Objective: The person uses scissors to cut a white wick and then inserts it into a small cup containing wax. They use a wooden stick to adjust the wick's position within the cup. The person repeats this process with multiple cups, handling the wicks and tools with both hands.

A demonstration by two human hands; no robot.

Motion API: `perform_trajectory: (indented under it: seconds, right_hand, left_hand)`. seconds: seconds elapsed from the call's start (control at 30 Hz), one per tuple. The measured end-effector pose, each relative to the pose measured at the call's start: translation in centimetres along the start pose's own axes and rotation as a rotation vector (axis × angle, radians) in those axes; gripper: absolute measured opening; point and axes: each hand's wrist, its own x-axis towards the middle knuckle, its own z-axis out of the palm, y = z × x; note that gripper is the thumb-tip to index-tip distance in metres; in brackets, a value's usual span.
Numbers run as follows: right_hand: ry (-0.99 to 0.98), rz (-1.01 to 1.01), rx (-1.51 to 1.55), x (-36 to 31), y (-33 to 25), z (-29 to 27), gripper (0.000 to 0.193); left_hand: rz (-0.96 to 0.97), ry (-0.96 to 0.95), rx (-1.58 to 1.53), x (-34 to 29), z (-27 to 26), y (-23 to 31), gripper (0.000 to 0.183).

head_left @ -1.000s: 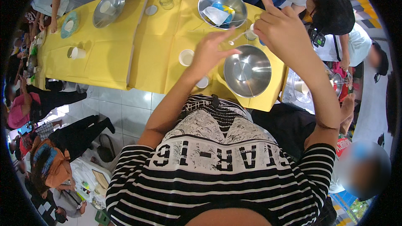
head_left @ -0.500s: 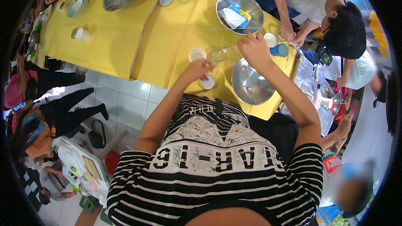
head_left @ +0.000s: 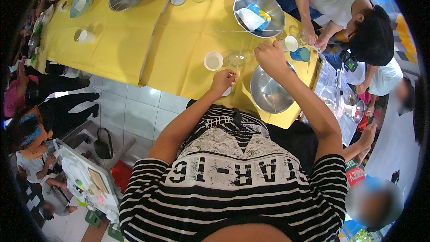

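Observation:
My right hand (head_left: pixel 271 58) is closed in a pinch above the near steel bowl (head_left: pixel 274 90), with a thin white candle wick running left from its fingers toward a clear glass jar (head_left: pixel 236 58). A small pale tab shows at the jar. Just in front of the jar, my left hand (head_left: pixel 224 82) is closed with its fingertips together; what they pinch, if anything, is too small to make out. Beneath that hand, a round white lid (head_left: pixel 227 92) is mostly hidden. A white paper cup (head_left: pixel 213 61) stands left of the jar.
Beyond my hands is a steel bowl (head_left: pixel 278 11) holding a blue-and-white packet (head_left: pixel 255 18). A paper cup (head_left: pixel 290 43) and a blue glass (head_left: pixel 301 54) stand to the right. Across the yellow-covered table (head_left: pixel 183 40), a person (head_left: pixel 327 0) works with both hands. More bowls and cups lie leftward.
My left hand has moved right and toward me, its fingers drawing together, now partly over the lid. My right hand has lowered slightly, still pinching the wick. At far left, a person's hand reaches the bowl.

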Motion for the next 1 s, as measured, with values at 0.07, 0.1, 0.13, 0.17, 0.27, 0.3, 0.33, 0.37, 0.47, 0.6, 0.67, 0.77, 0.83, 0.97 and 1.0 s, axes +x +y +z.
perform_trajectory:
  seconds: [0.07, 0.1, 0.13, 0.17, 0.27, 0.3, 0.33, 0.37, 0.47, 0.6, 0.67, 0.77, 0.83, 0.97, 1.0]
  right_hand:
    - [-0.021, 0.003, 0.012, 0.1, -0.1, 0.4, 0.006]
    - [-0.028, 0.005, 0.004, 0.1, -0.2, 0.6, 0.006]
    - [-0.034, 0.008, -0.001, 0.1, -0.3, 0.8, 0.005]
    - [-0.039, 0.011, -0.006, 0.1, -0.4, 1.0, 0.005]
    - [-0.049, 0.035, 0.009, 0.3, -1.0, 1.4, 0.005]
    - [-0.025, 0.034, 0.015, 0.4, -1.3, 1.9, 0.005]
    - [-0.001, 0.033, 0.02, 0.5, -1.5, 2.9, 0.004]
    - [0.024, 0.033, 0.025, 0.5, -1.7, 3.9, 0.004]
    - [0.002, 0.014, 0.001, 0.5, -2.3, 6.5, 0.005]
    - [-0.034, 0.011, 0.028, 0.1, -3.2, 7.7, 0.008]
    - [-0.072, 0.006, 0.027, 0.0, -3.3, 7.8, 0.009]
    - [-0.069, -0.008, 0.048, 0.0, -3.5, 7.7, 0.01]
    - [-0.115, -0.017, 0.037, 0.2, -3.5, 7.4, 0.01]
    - [-0.155, -0.034, 0.038, 0.6, -3.5, 7.1, 0.01]
    - [-0.178, -0.028, 0.043, 0.6, -3.4, 7.0, 0.01]
  left_hand:
    - [-0.02, 0.015, -0.043, -0.3, 0.1, 0.4, 0.023]
    - [-0.025, 0.013, -0.064, -0.4, 0.2, 0.6, 0.023]
    - [-0.031, 0.012, -0.082, -0.6, 0.0, 1.0, 0.023]
    - [-0.043, 0.021, -0.1, -0.8, -0.2, 1.4, 0.023]
    - [-0.057, 0.049, -0.159, -1.4, -0.6, 2.8, 0.023]
    - [-0.049, 0.063, -0.182, -1.6, -1.0, 3.0, 0.024]
    - [-0.04, 0.076, -0.204, -1.9, -1.6, 3.3, 0.025]
    - [-0.037, 0.096, -0.243, -2.2, -2.3, 3.7, 0.024]
    - [-0.034, 0.152, -0.346, -2.9, -4.4, 4.6, 0.022]
    - [-0.037, 0.175, -0.375, -3.5, -6.6, 5.6, 0.023]
    - [-0.036, 0.171, -0.377, -3.6, -6.9, 5.6, 0.024]
    - [-0.029, 0.163, -0.399, -3.5, -7.0, 5.3, 0.024]
    - [-0.024, 0.159, -0.413, -3.5, -6.9, 5.3, 0.024]
    - [-0.011, 0.168, -0.45, -3.5, -6.6, 5.4, 0.021]
    - [-0.017, 0.163, -0.467, -3.5, -6.4, 5.5, 0.021]
